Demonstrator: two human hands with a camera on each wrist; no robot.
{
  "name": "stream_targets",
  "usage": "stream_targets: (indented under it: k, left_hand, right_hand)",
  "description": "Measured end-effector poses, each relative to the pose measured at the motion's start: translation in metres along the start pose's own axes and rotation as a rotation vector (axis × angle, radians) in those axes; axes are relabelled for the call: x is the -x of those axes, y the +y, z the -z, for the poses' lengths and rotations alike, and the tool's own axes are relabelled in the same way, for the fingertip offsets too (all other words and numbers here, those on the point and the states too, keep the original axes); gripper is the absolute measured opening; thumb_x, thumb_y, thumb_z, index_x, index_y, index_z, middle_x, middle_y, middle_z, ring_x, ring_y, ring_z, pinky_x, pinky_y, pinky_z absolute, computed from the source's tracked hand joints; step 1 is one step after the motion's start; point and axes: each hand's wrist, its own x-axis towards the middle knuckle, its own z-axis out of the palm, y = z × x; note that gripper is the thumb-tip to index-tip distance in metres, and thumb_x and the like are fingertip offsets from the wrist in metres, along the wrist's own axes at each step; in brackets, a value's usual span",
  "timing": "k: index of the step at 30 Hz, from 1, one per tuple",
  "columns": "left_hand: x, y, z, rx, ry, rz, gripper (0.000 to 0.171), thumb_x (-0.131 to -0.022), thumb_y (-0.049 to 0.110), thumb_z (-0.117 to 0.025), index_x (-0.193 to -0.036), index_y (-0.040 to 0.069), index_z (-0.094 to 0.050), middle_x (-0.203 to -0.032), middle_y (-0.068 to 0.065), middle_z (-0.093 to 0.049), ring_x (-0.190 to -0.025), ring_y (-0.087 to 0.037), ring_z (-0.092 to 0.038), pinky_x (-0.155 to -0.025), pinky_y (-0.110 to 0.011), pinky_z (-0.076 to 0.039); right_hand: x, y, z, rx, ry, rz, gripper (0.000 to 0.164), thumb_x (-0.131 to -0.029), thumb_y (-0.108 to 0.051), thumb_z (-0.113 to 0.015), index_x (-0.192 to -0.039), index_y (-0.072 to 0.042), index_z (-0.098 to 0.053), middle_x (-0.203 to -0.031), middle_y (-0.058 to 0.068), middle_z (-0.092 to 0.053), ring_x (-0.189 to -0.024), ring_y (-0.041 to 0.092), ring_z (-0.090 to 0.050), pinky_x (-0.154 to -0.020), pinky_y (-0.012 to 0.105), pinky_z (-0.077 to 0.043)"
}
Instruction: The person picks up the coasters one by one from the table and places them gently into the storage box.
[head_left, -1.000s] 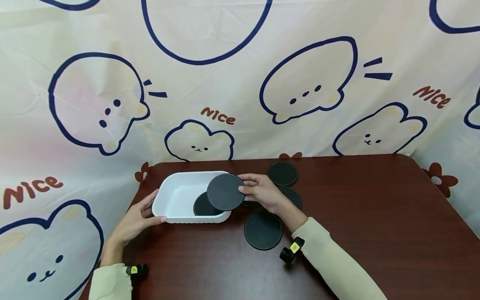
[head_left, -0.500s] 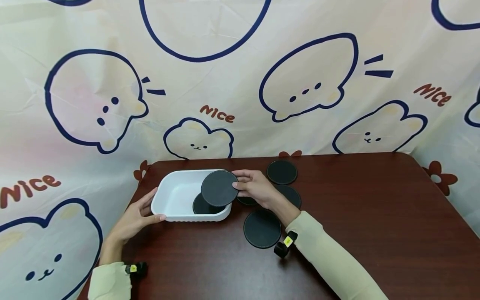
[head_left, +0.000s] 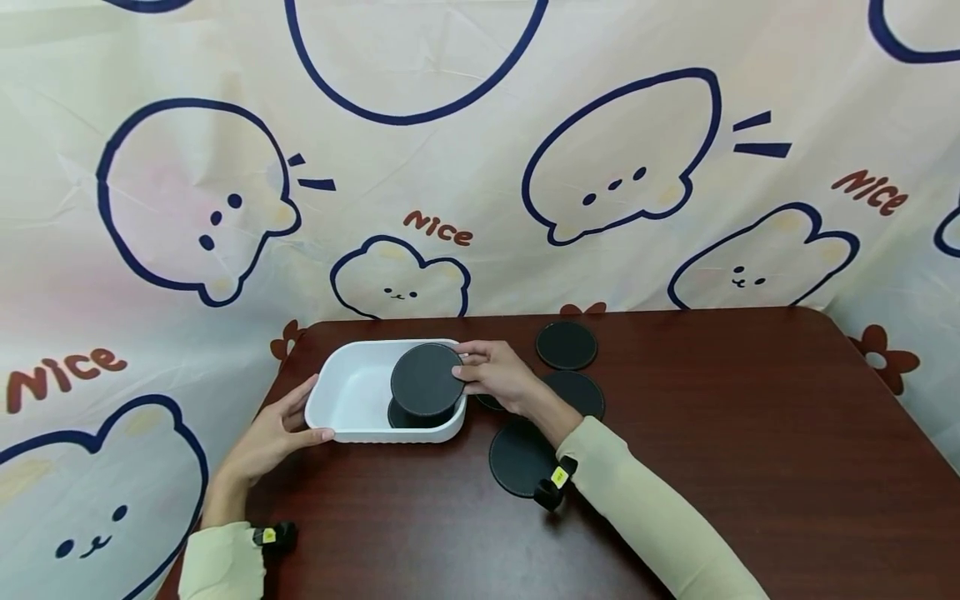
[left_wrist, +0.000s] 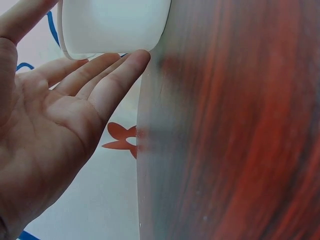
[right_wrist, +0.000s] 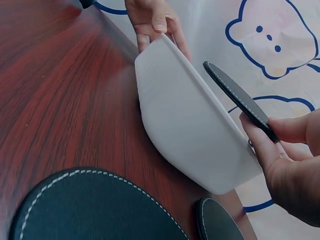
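A white plastic box (head_left: pixel 348 400) stands on the table with a black round coaster (head_left: pixel 401 418) inside, near its right end. Its left end is held by my left hand (head_left: pixel 262 442), thumb over the near rim and fingers against the end wall. My right hand (head_left: pixel 504 379) pinches another coaster (head_left: pixel 424 379) by its right edge, thumb on top. That held coaster is above the right part of the box and hides most of the one inside. In the right wrist view it is tilted, clear of the white wall.
Right of the box lie more black stitched coasters: a far one (head_left: pixel 566 346), a middle one (head_left: pixel 577 392) and a near one (head_left: pixel 517 458). Another is mostly hidden under my right hand. A patterned cloth (head_left: pixel 495 167) hangs behind the brown table (head_left: pixel 712 433).
My right hand has moved left with its coaster, from the box's right edge to over the coaster inside. The left hand and the box have stayed in place.
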Motion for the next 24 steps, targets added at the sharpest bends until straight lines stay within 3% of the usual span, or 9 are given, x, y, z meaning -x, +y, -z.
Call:
stream_targets:
  k: [9,17,24]
  left_hand:
    - [0.000,0.003,-0.001,0.012,0.000,-0.014,0.103,-0.096,0.021,-0.083,-0.172,0.005,-0.016,-0.174,-0.030,-0.027,-0.149,-0.054,-0.047,-0.097,-0.011,-0.050]
    - [0.000,0.003,0.000,-0.010,0.003,-0.006,0.103,-0.096,0.023,-0.082,-0.172,0.006,-0.016,-0.174,-0.029,-0.027,-0.148,-0.053,-0.049,-0.102,-0.020,-0.054]
    - [0.002,0.001,-0.001,0.009,0.001,-0.006,0.102,-0.096,0.022,-0.082,-0.173,0.006,-0.015,-0.174,-0.030,-0.027,-0.148,-0.053,-0.048,-0.096,-0.010,-0.049]
  right_hand:
    - [-0.012,-0.001,-0.011,0.031,0.021,0.000,0.047,-0.104,-0.004,-0.068,-0.150,-0.006,-0.061,-0.149,0.022,-0.065,-0.115,0.026,-0.077,-0.090,0.034,-0.066]
    - [-0.013,-0.004,-0.022,0.096,0.009,0.021,0.044,-0.103,-0.002,-0.069,-0.146,-0.005,-0.064,-0.142,0.021,-0.068,-0.117,0.029,-0.076,-0.092,0.040,-0.066]
    - [-0.011,-0.005,-0.033,0.278,0.038,0.059,0.037,-0.101,-0.005,-0.072,-0.138,-0.007,-0.071,-0.131,0.019,-0.075,-0.107,0.027,-0.079,-0.086,0.039,-0.067]
